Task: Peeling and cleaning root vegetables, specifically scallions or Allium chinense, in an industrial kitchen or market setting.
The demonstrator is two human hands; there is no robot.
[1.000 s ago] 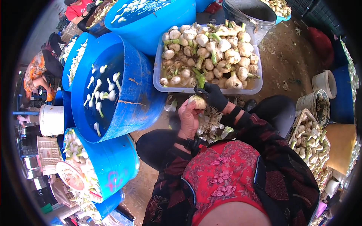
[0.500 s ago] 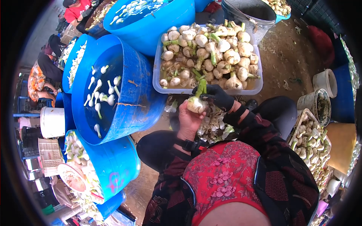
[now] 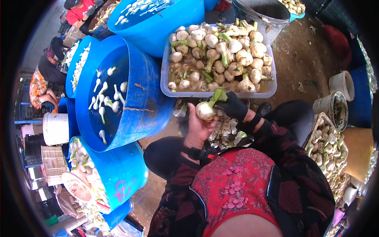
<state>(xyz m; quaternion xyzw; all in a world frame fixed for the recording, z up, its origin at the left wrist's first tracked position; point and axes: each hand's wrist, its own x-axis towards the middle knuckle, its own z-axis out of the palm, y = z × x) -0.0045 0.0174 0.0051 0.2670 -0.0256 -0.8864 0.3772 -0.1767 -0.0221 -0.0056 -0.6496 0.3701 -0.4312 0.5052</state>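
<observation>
My bare left hand [image 3: 198, 128] is curled under a fresh garlic bulb [image 3: 205, 111], its thumb along the bulb's left side. The bulb is white, with a thick green stem leaning up to the right. My right hand [image 3: 232, 106], in a black glove, is closed at the stem's right side; whether it also holds a tool is hidden. Just beyond my hands stands a clear plastic tub [image 3: 272, 85] heaped with unpeeled garlic bulbs [image 3: 244, 58] in brownish water. Below my hands lies a pile of garlic peelings [image 3: 223, 134].
A blue barrel [image 3: 146, 102] with peeled bulbs floating in water stands at my left. Another blue tub [image 3: 158, 33] is behind it, and one [image 3: 122, 177] nearer me holds garlic. At right are buckets [image 3: 331, 108] and a garlic-filled crate [image 3: 325, 146]. Two people sit far left.
The garlic bulb's stem has tipped from upright to leaning right, and my right hand has shifted slightly right and down with it. My left hand still holds the bulb.
</observation>
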